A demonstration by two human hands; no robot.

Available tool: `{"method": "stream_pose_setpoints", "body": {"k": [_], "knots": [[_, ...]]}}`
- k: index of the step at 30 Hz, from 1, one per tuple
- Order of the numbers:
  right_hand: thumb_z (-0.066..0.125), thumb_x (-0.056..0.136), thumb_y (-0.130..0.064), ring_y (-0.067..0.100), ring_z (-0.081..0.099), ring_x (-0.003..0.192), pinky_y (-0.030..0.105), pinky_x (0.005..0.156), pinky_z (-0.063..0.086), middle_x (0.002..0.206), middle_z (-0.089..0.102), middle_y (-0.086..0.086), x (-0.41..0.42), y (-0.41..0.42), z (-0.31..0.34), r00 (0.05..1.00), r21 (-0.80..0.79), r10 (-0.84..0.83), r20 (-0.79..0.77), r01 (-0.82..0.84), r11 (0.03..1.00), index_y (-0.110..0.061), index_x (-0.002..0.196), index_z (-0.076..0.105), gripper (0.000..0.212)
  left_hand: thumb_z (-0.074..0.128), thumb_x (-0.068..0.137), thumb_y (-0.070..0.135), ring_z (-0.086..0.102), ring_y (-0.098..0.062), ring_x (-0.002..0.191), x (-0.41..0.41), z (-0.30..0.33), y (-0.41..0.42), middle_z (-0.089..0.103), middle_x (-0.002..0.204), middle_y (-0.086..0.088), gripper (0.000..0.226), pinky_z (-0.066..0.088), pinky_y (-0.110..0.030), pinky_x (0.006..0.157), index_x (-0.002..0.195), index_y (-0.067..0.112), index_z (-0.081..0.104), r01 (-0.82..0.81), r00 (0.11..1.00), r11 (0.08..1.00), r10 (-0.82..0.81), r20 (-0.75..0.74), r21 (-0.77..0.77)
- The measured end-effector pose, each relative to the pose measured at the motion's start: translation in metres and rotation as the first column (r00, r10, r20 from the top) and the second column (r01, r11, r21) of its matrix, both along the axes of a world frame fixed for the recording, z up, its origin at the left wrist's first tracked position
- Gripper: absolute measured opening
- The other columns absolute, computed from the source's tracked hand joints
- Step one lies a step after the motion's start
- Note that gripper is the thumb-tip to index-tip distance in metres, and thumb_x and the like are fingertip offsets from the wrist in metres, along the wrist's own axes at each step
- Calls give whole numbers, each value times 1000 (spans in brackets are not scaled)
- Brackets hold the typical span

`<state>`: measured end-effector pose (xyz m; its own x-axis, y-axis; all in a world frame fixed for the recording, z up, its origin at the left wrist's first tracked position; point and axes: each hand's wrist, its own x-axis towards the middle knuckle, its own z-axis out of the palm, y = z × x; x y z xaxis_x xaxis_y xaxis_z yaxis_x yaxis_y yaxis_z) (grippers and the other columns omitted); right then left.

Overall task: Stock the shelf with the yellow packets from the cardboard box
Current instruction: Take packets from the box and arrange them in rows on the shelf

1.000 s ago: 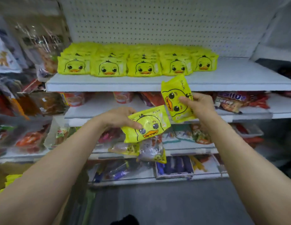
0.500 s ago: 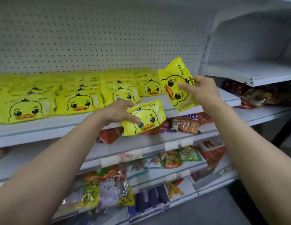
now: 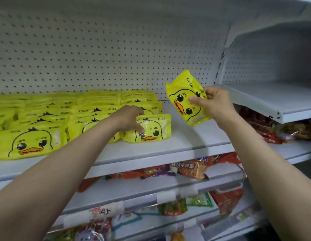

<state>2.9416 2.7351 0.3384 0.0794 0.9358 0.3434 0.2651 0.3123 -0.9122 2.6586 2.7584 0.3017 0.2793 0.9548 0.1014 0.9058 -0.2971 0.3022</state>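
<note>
My left hand [image 3: 129, 117] grips a yellow duck-face packet [image 3: 151, 130] that stands on the white shelf [image 3: 186, 141], at the right end of the stocked rows of yellow packets [image 3: 64, 115]. Thumb and fingers curl over its top left corner. My right hand [image 3: 214, 103] holds a second yellow packet [image 3: 183, 96] tilted in the air above the bare right part of the same shelf. The cardboard box is out of view.
White pegboard [image 3: 116, 49] backs the shelf. A higher white shelf [image 3: 279, 101] juts out at the right. Lower shelves [image 3: 151, 193] carry red, orange and green snack bags with price labels on their front edges.
My left hand moved up and forward and set its packet down on the shelf beside the rows. My right hand rose with its packet. The camera tilted up and came closer.
</note>
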Motion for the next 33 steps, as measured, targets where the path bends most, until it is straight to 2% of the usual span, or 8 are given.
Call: {"method": "stream_pose_setpoints", "body": {"k": [5, 9, 14, 17, 19, 25, 33], "knots": [[82, 77, -12, 14, 72, 70, 34, 70, 60, 83, 76, -1, 6, 32, 8, 995, 19, 96, 27, -96, 995, -17, 85, 70, 15, 86, 66, 33, 52, -21, 97, 0, -2, 14, 57, 121, -5, 66, 46, -31, 77, 122, 22, 51, -128, 991, 992, 128, 38, 9], [85, 74, -13, 9, 72, 70, 27, 67, 59, 80, 76, -5, 4, 52, 9, 980, 8, 175, 91, -177, 984, -19, 82, 70, 18, 87, 60, 35, 53, -24, 103, 1, -10, 18, 56, 114, -4, 69, 49, -37, 85, 119, 28, 51, -184, 980, 980, 177, 91, 80], [86, 72, -15, 13, 72, 73, 31, 72, 58, 83, 77, -2, -1, 65, 3, 958, -11, 246, 148, -248, 969, -17, 84, 72, 19, 86, 63, 37, 49, -23, 109, 3, -20, 14, 61, 115, 0, 66, 39, -32, 83, 121, 25, 57, -216, 976, 943, 201, 84, 255], [86, 72, -14, 20, 73, 77, 39, 76, 59, 85, 77, 3, -5, 70, 1, 938, -55, 288, 192, -283, 958, -11, 89, 73, 21, 83, 67, 37, 48, -26, 109, 4, -27, 8, 60, 115, -3, 63, 38, -35, 85, 123, 22, 57, -246, 969, 912, 230, 88, 329], [87, 71, -17, 23, 74, 80, 43, 77, 60, 84, 77, 4, -8, 73, 1, 915, -83, 311, 257, -300, 950, -13, 90, 74, 23, 82, 69, 38, 48, -27, 109, 6, -31, 4, 59, 114, -3, 62, 37, -36, 86, 124, 21, 57, -262, 965, 897, 244, 95, 357], [89, 68, -21, 20, 74, 79, 36, 73, 60, 81, 76, 1, -18, 75, -1, 885, -104, 349, 307, -334, 937, -18, 90, 75, 26, 81, 71, 35, 47, -27, 110, 6, -36, 2, 59, 117, -5, 61, 36, -35, 86, 124, 19, 57, -269, 963, 879, 246, 109, 395], [90, 67, -23, 23, 74, 81, 43, 78, 61, 83, 77, 1, -24, 73, 0, 878, -103, 351, 325, -336, 936, -19, 89, 75, 27, 80, 73, 34, 47, -27, 109, 5, -38, 1, 60, 119, -6, 60, 38, -36, 88, 125, 17, 56, -258, 966, 872, 234, 108, 415]]}}
